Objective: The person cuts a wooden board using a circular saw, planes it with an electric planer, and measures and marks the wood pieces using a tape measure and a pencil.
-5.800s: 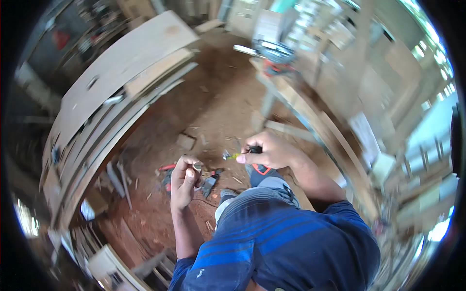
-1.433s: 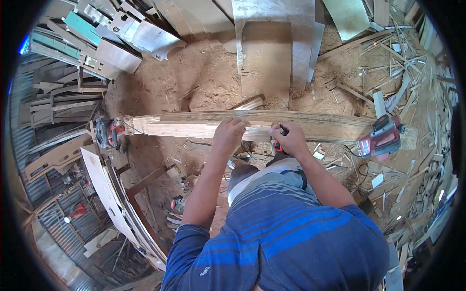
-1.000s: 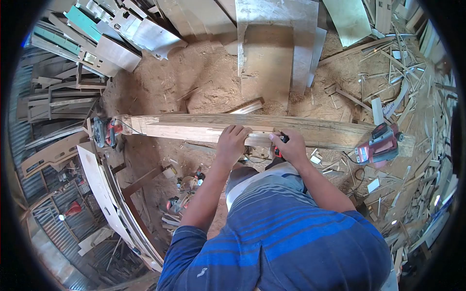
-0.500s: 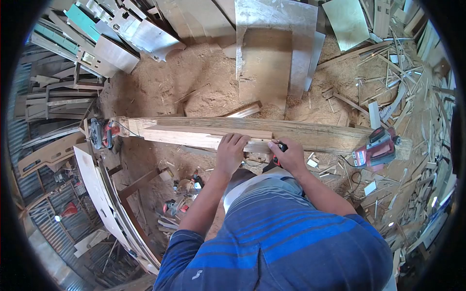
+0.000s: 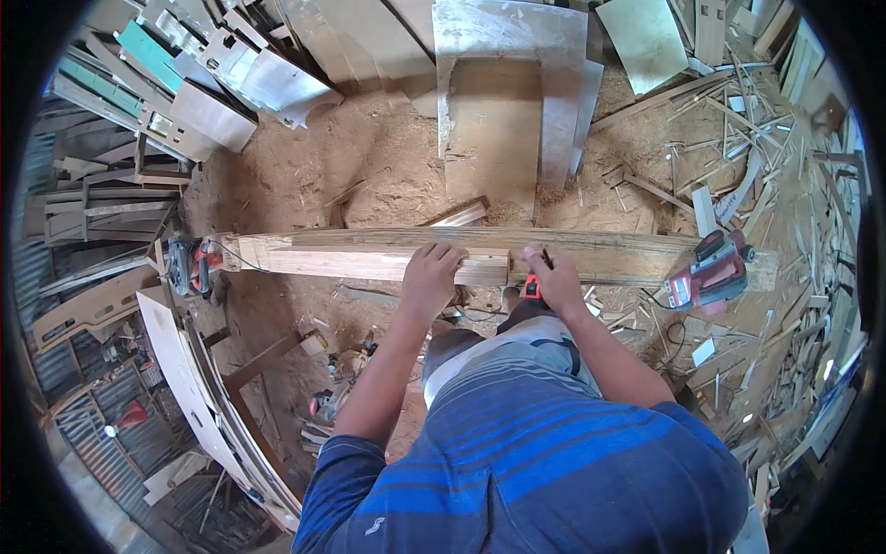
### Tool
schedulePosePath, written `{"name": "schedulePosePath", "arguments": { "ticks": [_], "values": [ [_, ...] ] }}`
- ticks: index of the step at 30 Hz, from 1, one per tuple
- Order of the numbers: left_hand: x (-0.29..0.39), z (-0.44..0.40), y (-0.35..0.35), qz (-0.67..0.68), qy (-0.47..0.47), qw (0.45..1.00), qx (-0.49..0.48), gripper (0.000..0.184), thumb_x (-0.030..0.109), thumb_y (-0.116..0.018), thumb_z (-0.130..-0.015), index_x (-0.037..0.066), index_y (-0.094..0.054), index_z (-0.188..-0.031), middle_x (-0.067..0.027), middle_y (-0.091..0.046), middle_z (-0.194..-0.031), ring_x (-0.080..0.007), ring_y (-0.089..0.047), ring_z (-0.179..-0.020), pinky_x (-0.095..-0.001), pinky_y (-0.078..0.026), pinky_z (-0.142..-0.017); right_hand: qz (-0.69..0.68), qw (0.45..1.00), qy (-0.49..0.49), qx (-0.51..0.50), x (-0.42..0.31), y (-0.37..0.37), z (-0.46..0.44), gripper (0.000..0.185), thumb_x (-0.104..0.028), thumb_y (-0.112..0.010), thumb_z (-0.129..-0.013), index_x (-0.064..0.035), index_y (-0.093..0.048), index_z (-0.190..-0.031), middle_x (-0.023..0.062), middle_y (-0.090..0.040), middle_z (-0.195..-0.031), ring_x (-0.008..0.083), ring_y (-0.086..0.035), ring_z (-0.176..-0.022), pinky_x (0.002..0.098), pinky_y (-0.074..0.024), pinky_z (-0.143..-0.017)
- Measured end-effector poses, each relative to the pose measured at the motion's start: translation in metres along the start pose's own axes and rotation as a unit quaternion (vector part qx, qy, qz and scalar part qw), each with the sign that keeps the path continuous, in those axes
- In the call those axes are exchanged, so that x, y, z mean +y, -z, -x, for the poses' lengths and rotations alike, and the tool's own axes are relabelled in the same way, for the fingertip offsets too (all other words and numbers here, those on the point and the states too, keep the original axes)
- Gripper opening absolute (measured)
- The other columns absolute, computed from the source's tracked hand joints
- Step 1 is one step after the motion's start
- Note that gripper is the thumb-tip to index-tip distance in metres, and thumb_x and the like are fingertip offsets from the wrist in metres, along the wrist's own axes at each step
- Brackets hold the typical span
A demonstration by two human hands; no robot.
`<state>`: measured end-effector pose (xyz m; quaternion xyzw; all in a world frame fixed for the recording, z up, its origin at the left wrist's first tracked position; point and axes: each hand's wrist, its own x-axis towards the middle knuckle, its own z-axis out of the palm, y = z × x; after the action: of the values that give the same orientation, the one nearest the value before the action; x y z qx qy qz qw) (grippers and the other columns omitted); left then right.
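A pale wooden piece (image 5: 341,264) lies lengthwise on a long, weathered plank bench (image 5: 609,251). My left hand (image 5: 430,280) grips the wooden piece near its right end, fingers curled over its top. Just off that end, my right hand (image 5: 556,283) is closed around what looks like a red-and-black tape measure (image 5: 532,285). A thin dark stick, perhaps a pencil, pokes up between the fingers of this hand. The right fingers partly hide both items.
A red power tool (image 5: 709,270) rests on the bench's right end, another red power tool (image 5: 194,265) at its left end. Wood scraps (image 5: 729,198) litter the sawdust floor at right. Boards (image 5: 503,120) stand beyond the bench, and curved panels (image 5: 208,392) lean at left.
The wooden piece has rolled or shifted, showing a wider top face. My right hand has drawn slightly away from its end, and the red tool is more visible. My left hand stays on the wood.
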<state>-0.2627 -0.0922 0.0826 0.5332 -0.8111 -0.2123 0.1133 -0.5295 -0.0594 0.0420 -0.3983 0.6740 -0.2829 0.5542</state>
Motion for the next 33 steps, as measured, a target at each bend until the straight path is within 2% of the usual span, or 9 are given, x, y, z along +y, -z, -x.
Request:
{"name": "schedulePosePath", "arguments": {
  "ticks": [5, 11, 13, 16, 20, 24, 28, 31, 33],
  "values": [
    [0.000, 0.000, 0.000, 0.006, -0.001, 1.000, -0.003, 0.025, 0.006, -0.074, -0.087, 0.012, -0.073, -0.111, -0.0085, -0.072, -0.103, -0.0324, -0.068, -0.103, -0.0462, -0.055, -0.094, -0.032, 0.999, -0.042, 0.008, -0.001, 0.005, 0.002, 0.048, -0.043, -0.069, -0.104, 0.0035, -0.080, -0.104, 0.0014, -0.064, -0.074, 0.0127, -0.056, -0.071, 0.0340, -0.0480, -0.069],
    [0.002, 0.005, 0.008, 0.052, 0.044, 0.998, -0.010, 0.025, 0.005, -0.073, -0.090, 0.009, -0.071, -0.114, -0.0138, -0.071, -0.103, -0.0377, -0.067, -0.104, -0.0479, -0.054, -0.094, -0.089, 0.996, -0.023, -0.017, -0.005, 0.000, 0.018, 0.048, -0.044, -0.066, -0.107, 0.0017, -0.080, -0.107, 0.0025, -0.067, -0.082, 0.0116, -0.059, -0.082, 0.0309, -0.0486, -0.075],
    [0.021, 0.014, 0.029, 0.111, 0.085, 0.990, 0.004, 0.024, 0.005, -0.072, -0.093, 0.006, -0.071, -0.116, -0.0168, -0.070, -0.101, -0.0393, -0.068, -0.100, -0.0478, -0.054, -0.091, -0.097, 0.991, -0.022, -0.086, -0.003, 0.005, 0.024, 0.048, -0.045, -0.064, -0.109, 0.0010, -0.078, -0.113, 0.0030, -0.069, -0.088, 0.0117, -0.061, -0.086, 0.0302, -0.0503, -0.080],
    [0.061, 0.028, 0.061, 0.271, 0.226, 0.928, -0.123, 0.023, 0.009, -0.075, -0.096, 0.003, -0.070, -0.118, -0.0122, -0.072, -0.098, -0.0288, -0.071, -0.092, -0.0420, -0.054, -0.084, -0.130, 0.975, -0.028, -0.177, -0.017, 0.000, 0.042, 0.049, -0.046, -0.063, -0.110, 0.0003, -0.074, -0.123, 0.0029, -0.070, -0.097, 0.0116, -0.063, -0.092, 0.0293, -0.0525, -0.085],
    [0.075, 0.051, 0.033, 0.497, 0.230, 0.816, -0.183, 0.028, 0.013, -0.084, -0.094, 0.004, -0.072, -0.118, 0.0035, -0.071, -0.103, -0.0064, -0.062, -0.092, -0.0275, -0.053, -0.081, -0.184, 0.938, -0.038, -0.291, -0.022, -0.024, 0.057, 0.057, -0.050, -0.065, -0.109, -0.0006, -0.063, -0.139, 0.0049, -0.069, -0.108, 0.0109, -0.064, -0.097, 0.0292, -0.0546, -0.085],
    [0.073, 0.064, 0.027, 0.569, 0.230, 0.769, -0.182, 0.012, 0.003, -0.078, -0.096, 0.002, -0.074, -0.107, -0.0007, -0.074, -0.099, -0.0084, -0.068, -0.093, -0.0290, -0.056, -0.081, -0.168, 0.931, 0.036, -0.323, -0.021, -0.038, 0.065, 0.063, -0.055, -0.071, -0.104, -0.0009, -0.064, -0.137, 0.0078, -0.070, -0.107, 0.0107, -0.064, -0.097, 0.0300, -0.0553, -0.081],
    [0.059, 0.067, 0.040, 0.458, 0.310, 0.815, -0.173, 0.019, 0.010, -0.084, -0.095, 0.002, -0.073, -0.108, -0.0004, -0.073, -0.097, -0.0084, -0.066, -0.090, -0.0279, -0.055, -0.080, -0.045, 0.929, 0.057, -0.362, -0.027, -0.021, 0.068, 0.056, -0.051, -0.080, -0.098, -0.0009, -0.073, -0.121, 0.0096, -0.073, -0.100, 0.0087, -0.065, -0.092, 0.0282, -0.0537, -0.078],
    [0.025, 0.066, 0.040, 0.449, 0.305, 0.836, -0.078, 0.025, 0.017, -0.087, -0.094, 0.003, -0.074, -0.110, -0.0008, -0.072, -0.096, -0.0089, -0.064, -0.091, -0.0290, -0.054, -0.082, 0.002, 0.930, -0.073, -0.359, -0.014, 0.006, 0.067, 0.047, -0.046, -0.084, -0.094, -0.0013, -0.077, -0.107, 0.0090, -0.075, -0.092, 0.0087, -0.065, -0.087, 0.0275, -0.0523, -0.078],
    [0.013, 0.054, 0.042, 0.380, 0.296, 0.876, -0.018, 0.026, 0.018, -0.087, -0.094, 0.003, -0.074, -0.111, -0.0018, -0.073, -0.096, -0.0090, -0.064, -0.093, -0.0294, -0.054, -0.083, -0.036, 0.963, -0.025, -0.266, 0.022, 0.005, 0.067, 0.036, -0.038, -0.078, -0.099, -0.0022, -0.078, -0.101, 0.0060, -0.074, -0.084, 0.0097, -0.065, -0.082, 0.0294, -0.0509, -0.076]
  ]
}}
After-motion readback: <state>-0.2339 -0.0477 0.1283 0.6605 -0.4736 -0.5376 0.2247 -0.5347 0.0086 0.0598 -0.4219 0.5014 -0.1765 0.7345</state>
